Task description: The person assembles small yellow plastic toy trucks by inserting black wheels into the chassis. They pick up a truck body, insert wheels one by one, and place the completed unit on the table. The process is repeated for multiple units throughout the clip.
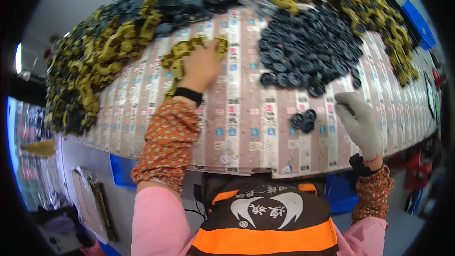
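My bare left hand [201, 68] reaches forward onto a small cluster of yellow plastic parts [176, 61], its fingers bent down over some of them. The fingertips are partly hidden among the pieces. To the right, my right hand [359, 121], in a pale knitted glove, is held over the table with its fingers curled in; whatever they hold, if anything, is hidden. Left of this glove lies a little group of dark round parts [303, 121]. Beyond it is a large heap of dark grey round parts [310, 50], apart from the glove.
A broad tabletop [249, 114] is covered with striped, printed sheets. Mixed yellow and dark parts [102, 61] are banked along its left and far edges, with more yellow parts [400, 52] at the right. A clear plastic bag [258, 5] lies at the far middle. Blue bins [418, 23] stand beyond.
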Available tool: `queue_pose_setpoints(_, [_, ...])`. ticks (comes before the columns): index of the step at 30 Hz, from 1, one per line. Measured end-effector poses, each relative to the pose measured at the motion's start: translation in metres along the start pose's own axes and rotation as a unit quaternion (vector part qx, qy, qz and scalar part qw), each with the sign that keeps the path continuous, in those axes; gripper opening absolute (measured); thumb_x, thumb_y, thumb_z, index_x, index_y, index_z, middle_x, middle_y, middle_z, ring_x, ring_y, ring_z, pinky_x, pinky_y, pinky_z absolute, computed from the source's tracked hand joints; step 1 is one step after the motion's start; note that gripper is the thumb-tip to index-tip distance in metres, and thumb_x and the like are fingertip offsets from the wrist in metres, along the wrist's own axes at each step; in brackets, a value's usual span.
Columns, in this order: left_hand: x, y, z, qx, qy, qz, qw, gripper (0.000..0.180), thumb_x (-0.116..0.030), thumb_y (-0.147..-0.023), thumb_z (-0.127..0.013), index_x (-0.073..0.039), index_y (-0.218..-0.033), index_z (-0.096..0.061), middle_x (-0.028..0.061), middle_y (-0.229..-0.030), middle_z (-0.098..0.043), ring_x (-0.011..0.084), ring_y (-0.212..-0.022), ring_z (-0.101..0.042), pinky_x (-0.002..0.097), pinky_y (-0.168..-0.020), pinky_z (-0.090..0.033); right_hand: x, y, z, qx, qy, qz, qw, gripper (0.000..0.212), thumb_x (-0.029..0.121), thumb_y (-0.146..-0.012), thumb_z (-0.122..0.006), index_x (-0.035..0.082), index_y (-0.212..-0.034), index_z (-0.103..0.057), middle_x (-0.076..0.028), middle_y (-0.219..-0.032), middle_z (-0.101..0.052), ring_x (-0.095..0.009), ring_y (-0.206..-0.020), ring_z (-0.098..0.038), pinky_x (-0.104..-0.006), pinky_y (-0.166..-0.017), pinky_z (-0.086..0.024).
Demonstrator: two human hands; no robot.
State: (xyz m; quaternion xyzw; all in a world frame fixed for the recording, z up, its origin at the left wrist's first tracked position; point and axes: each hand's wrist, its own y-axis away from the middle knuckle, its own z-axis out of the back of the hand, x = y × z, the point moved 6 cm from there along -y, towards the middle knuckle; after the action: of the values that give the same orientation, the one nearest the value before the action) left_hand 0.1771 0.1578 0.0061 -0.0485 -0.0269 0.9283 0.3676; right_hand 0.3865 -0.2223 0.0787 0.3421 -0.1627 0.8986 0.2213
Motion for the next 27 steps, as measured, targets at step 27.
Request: queue_pose_setpoints(27, [-0.13, 0.244, -0.002, 0.251, 0.829, 0.134, 0.481, 0.058, -0.052, -0.108, -0.06, -0.009, -0.144, -0.048, 0.0091, -0.114, -0.068, 0.0211, -0.095, -0.074, 0.0356, -0.078, -0.066, 0.054, 0.055, -0.102, -0.016, -0.265, -0.072, 0.961, 0.026, 0.008, -0.1, -0.067, 0.001, -0.125, -0.062, -0.018, -0.1, -0.074, -0.029, -0.087, -0.076, -0.0382, -0.078, -0.058])
